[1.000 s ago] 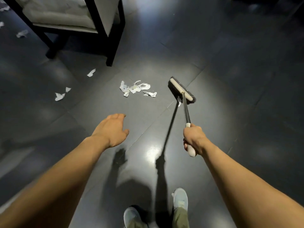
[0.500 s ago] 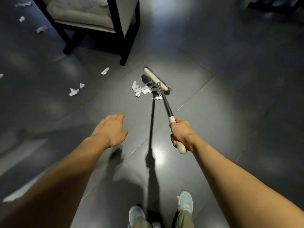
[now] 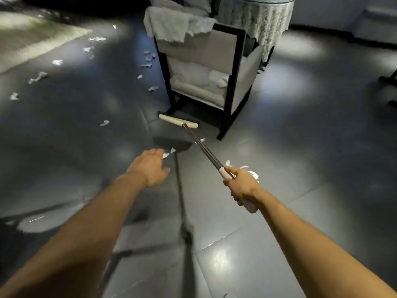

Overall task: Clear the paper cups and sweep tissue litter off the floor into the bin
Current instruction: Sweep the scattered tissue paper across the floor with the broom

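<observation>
My right hand (image 3: 241, 187) grips the white end of a long-handled broom (image 3: 206, 150). Its cream broom head (image 3: 178, 121) is raised just in front of the armchair's near leg. My left hand (image 3: 151, 166) is stretched forward with relaxed fingers and holds nothing. A small tissue pile (image 3: 247, 169) lies on the dark floor right behind my right hand, partly hidden by it. Two scraps (image 3: 168, 153) lie by my left fingertips. More tissue scraps (image 3: 148, 61) are scattered left of the chair and further scraps (image 3: 37, 77) across the far left floor. No cups or bin are in view.
A black-framed armchair (image 3: 228, 91) with white cushions and draped towels stands ahead. Behind it is a round table with a lace cloth (image 3: 257, 20). A pale rug (image 3: 28, 37) lies at the far left. Dark furniture legs (image 3: 390, 82) show at the right edge.
The view has tilted up and forward, so the whole chair now shows. The broom has swung forward past the tissue pile toward the chair leg. The pile now lies near my right hand.
</observation>
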`<action>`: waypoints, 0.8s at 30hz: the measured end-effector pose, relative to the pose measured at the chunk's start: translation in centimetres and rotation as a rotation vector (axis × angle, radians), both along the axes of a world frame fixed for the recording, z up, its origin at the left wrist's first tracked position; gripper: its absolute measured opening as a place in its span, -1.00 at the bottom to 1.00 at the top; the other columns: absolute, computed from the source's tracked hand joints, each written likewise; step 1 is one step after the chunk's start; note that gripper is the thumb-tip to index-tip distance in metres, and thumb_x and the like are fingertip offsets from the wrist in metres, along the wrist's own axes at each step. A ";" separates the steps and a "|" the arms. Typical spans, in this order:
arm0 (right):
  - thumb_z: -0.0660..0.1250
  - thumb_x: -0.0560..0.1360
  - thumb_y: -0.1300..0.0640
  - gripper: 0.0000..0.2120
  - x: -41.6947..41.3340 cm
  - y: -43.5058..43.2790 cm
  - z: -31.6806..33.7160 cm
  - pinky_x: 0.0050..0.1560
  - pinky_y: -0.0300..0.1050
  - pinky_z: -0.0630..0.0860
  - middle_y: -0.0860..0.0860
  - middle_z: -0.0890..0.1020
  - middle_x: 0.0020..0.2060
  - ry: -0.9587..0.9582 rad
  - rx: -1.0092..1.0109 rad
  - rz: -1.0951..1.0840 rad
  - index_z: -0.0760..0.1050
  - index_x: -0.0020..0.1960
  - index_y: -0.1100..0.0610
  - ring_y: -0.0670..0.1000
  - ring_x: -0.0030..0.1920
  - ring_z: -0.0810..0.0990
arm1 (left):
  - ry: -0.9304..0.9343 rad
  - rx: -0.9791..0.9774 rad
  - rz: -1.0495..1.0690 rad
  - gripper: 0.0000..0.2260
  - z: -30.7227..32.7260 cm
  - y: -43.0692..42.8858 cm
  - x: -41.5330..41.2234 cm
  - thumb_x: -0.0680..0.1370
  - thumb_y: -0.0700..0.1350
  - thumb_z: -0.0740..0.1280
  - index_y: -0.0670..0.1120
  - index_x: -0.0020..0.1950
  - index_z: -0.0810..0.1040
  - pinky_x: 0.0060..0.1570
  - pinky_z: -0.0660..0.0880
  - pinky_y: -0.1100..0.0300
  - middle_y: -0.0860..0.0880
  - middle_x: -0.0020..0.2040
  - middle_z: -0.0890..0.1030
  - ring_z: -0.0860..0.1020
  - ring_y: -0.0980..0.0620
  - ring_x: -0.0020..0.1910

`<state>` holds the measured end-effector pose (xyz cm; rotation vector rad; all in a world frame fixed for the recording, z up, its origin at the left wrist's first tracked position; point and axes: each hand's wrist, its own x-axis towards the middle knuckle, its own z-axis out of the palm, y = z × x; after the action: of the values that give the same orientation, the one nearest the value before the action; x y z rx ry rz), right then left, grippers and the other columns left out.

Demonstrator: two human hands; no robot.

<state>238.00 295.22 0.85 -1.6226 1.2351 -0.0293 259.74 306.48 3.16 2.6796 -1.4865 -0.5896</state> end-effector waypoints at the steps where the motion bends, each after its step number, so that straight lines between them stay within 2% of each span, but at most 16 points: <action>1: 0.13 0.59 0.25 -0.63 1.5 -0.4 1.1 -0.52 -0.23 0.28 0.08 0.38 -0.40 -0.011 -0.010 0.021 0.41 0.35 0.00 -0.01 -0.46 0.31 | -0.013 -0.024 0.023 -0.46 1.3 0.1 1.4 0.57 0.02 0.26 -0.15 0.48 0.21 0.40 0.22 0.08 -0.14 0.45 0.30 0.26 -0.12 0.43; 7: 0.22 0.53 0.31 -0.49 13.2 -5.8 4.0 -0.57 -0.25 0.28 0.08 0.45 -0.36 -0.091 -0.043 0.118 0.37 0.42 -0.07 0.00 -0.52 0.32 | -0.059 -0.057 0.127 -0.41 6.7 -1.3 11.0 0.58 0.01 0.24 -0.14 0.52 0.11 0.43 0.14 0.12 -0.13 0.51 0.19 0.18 -0.10 0.48; 9: 0.22 0.53 0.29 -0.45 18.0 -8.6 4.4 -0.53 -0.21 0.34 0.09 0.54 -0.21 -0.110 -0.069 0.162 0.31 0.46 -0.07 -0.01 -0.48 0.38 | -0.085 -0.048 0.173 -0.41 8.5 -2.8 15.1 0.58 0.01 0.25 -0.15 0.52 0.12 0.42 0.14 0.13 -0.13 0.51 0.20 0.19 -0.10 0.47; 11: 0.20 0.52 0.27 -0.43 23.0 -11.8 5.0 -0.50 -0.19 0.36 0.07 0.54 -0.05 -0.132 -0.085 0.200 0.27 0.48 -0.07 -0.05 -0.42 0.41 | -0.121 -0.060 0.231 -0.42 10.2 -4.7 19.6 0.57 0.02 0.26 -0.17 0.50 0.15 0.41 0.20 0.09 -0.16 0.47 0.27 0.25 -0.12 0.44; 12: 0.19 0.51 0.27 -0.42 25.5 -13.4 5.5 -0.49 -0.22 0.35 0.04 0.52 -0.03 -0.144 -0.092 0.217 0.26 0.49 -0.06 -0.07 -0.42 0.41 | -0.130 -0.065 0.262 -0.43 11.2 -5.7 21.8 0.57 0.02 0.26 -0.18 0.49 0.17 0.40 0.22 0.07 -0.17 0.45 0.29 0.27 -0.14 0.42; 16: 0.17 0.48 0.28 -0.41 34.4 -18.0 7.9 -0.49 -0.23 0.35 0.06 0.55 -0.04 -0.172 -0.118 0.290 0.28 0.48 -0.03 -0.06 -0.43 0.42 | -0.148 -0.088 0.345 -0.47 13.5 -9.2 28.9 0.56 0.02 0.27 -0.20 0.45 0.23 0.38 0.25 0.04 -0.19 0.43 0.32 0.29 -0.16 0.40; 20: 0.15 0.50 0.30 -0.43 42.6 -20.5 9.3 -0.59 -0.25 0.34 0.14 0.58 -0.04 -0.229 -0.105 0.313 0.27 0.48 0.00 0.02 -0.54 0.41 | -0.120 -0.128 0.401 -0.49 13.5 -11.5 35.2 0.54 0.02 0.29 -0.17 0.42 0.29 0.35 0.28 0.03 -0.19 0.37 0.38 0.33 -0.17 0.36; 24: 0.11 0.51 0.32 -0.53 51.8 -23.2 8.9 -0.51 -0.18 0.37 0.13 0.54 -0.05 -0.216 -0.101 0.335 0.35 0.40 0.12 0.03 -0.43 0.42 | -0.087 -0.172 0.447 -0.48 12.4 -14.5 43.5 0.52 0.02 0.33 -0.15 0.41 0.30 0.35 0.28 0.01 -0.17 0.36 0.39 0.33 -0.16 0.36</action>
<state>289.82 272.01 9.74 -1.8438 0.7986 -0.0560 303.20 291.95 15.60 2.7889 -0.8510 -0.3050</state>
